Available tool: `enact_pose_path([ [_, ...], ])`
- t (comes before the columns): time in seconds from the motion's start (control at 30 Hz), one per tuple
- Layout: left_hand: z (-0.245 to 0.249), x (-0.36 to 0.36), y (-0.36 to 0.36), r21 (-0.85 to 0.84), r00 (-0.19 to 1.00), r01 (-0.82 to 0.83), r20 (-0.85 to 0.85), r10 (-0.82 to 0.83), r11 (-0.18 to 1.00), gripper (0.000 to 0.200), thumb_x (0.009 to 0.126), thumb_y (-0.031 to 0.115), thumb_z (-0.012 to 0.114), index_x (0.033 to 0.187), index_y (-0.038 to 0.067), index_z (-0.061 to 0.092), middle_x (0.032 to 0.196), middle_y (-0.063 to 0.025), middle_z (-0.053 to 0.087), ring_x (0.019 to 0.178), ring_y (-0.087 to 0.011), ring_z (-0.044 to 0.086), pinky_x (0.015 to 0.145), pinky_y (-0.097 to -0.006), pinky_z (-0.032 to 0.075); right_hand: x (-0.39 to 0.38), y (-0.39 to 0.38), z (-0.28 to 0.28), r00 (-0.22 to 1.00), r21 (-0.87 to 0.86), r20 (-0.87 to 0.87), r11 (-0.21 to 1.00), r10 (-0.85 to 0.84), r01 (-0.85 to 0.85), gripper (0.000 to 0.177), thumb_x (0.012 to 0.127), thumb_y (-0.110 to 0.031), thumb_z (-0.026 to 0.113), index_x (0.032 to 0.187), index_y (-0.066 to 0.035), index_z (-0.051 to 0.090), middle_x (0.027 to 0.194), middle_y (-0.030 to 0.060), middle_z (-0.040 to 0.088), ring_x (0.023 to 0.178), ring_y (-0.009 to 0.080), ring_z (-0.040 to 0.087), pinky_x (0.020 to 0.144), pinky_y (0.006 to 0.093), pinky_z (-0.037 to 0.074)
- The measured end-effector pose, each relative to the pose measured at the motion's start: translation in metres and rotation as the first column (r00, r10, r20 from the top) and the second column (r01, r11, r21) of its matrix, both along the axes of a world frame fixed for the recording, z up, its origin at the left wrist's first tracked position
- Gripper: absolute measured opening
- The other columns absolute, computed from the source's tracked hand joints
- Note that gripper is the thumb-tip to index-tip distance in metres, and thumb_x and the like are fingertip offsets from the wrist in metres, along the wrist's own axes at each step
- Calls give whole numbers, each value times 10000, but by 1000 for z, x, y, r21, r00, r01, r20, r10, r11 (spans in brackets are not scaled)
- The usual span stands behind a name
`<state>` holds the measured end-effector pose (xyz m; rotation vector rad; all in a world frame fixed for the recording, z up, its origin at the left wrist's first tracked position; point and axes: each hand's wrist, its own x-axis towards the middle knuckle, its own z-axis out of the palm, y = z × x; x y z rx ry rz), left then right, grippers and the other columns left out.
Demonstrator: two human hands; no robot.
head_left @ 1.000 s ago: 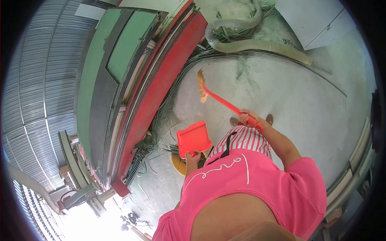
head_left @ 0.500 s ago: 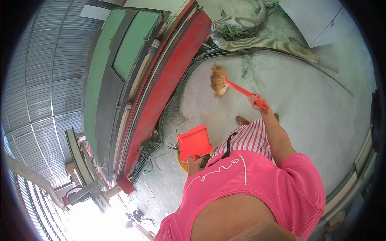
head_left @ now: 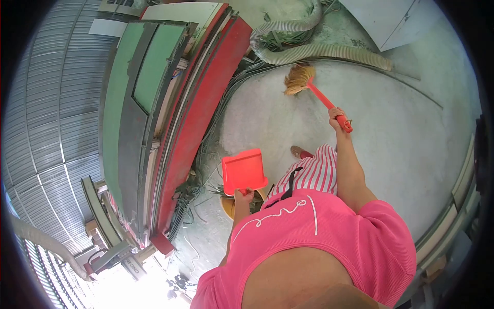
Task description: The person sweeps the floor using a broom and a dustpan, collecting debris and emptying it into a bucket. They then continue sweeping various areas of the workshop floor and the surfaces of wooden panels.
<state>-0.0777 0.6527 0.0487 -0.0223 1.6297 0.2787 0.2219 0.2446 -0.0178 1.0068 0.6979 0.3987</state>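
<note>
My right hand (head_left: 337, 117) is wrapped round the red handle of a broom (head_left: 321, 96). The broom's tan bristles touch or hover just over the grey floor, at the upper middle of the head view. In my left hand (head_left: 244, 195) is the short handle of a red dustpan (head_left: 243, 170), held to the left of my striped trousers. Beneath the dustpan, a yellow container (head_left: 227, 207) shows in part, with dark green strands beside it.
A long red and green machine (head_left: 206, 113) stands on the left, with cables along its base. A ribbed hose (head_left: 329, 50) lies on the floor (head_left: 401, 134) ahead, near a pale cabinet (head_left: 386, 20). Long boards (head_left: 447, 221) run along the right edge.
The broom head has moved up and to the right, and its bristles now fan out to the left. The dustpan sits slightly further left and higher. The whole view has shifted a little.
</note>
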Motion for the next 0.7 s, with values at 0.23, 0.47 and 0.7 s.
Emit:
enact_pose_path([
  [0.23,-2,40,-49,64,971,223,67,-227,973,291,717,310,431,770,24,439,580,-87,439,501,-193,461,468,-291,405,-16,-50,49,971,-81,-220,993,-97,81,38,729,27,420,730,11,386,624,59,407,439,120,401,401,220,417],
  [0.47,-8,52,-88,30,920,358,158,-358,933,278,695,291,444,764,22,439,616,-93,451,506,-186,461,463,-281,409,-74,-102,59,985,-61,42,984,167,-165,114,785,-70,421,701,-19,363,583,29,400,425,115,401,403,219,403],
  [0.7,-18,30,-104,-12,937,329,131,-325,944,261,689,285,454,748,31,433,627,-102,460,507,-189,465,467,-280,409,-117,-155,141,928,-175,73,921,366,-349,226,844,-210,413,711,-39,350,567,17,389,434,77,423,399,194,388],
])
